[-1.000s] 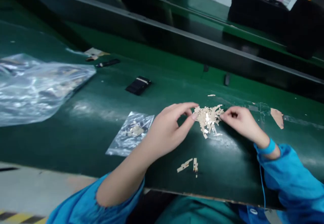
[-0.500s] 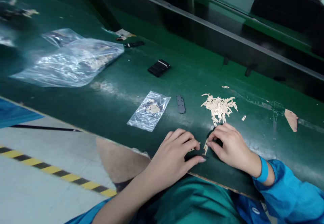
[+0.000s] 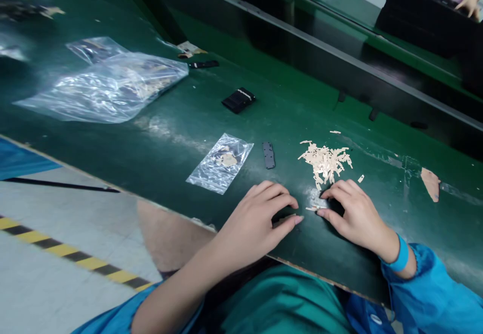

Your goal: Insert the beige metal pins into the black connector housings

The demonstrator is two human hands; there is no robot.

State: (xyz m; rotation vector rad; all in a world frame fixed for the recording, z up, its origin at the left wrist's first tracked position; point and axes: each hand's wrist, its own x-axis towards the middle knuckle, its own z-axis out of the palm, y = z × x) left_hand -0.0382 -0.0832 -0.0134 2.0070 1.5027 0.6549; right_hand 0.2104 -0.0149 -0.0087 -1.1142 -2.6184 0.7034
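Note:
My left hand point(image 3: 262, 221) rests on the green table, its fingers curved and its thumb apart. A few small beige pieces point(image 3: 281, 220) lie partly hidden between its thumb and fingers; I cannot tell whether they touch the hand. My right hand point(image 3: 352, 214) is open, thumb and forefinger apart. Beside its thumb tip lie small flat beige strips point(image 3: 312, 208) on the table. Just beyond the right hand is a loose pile of similar beige pieces point(image 3: 326, 162), with one single piece point(image 3: 361, 178) to its right.
A dark grey plate with holes point(image 3: 269, 155) lies left of the pile, next to a small clear bag point(image 3: 222, 165). Farther left are a black folded item point(image 3: 239, 100) and a large clear bag point(image 3: 109, 90). Brown scrap point(image 3: 430, 184) lies right. Another person's hands point(image 3: 470, 4) show top right.
The right hand's thumb and forefinger have spread apart. The strips near it now lie crosswise instead of pointing away from me. The left hand has barely moved; the view has shifted slightly.

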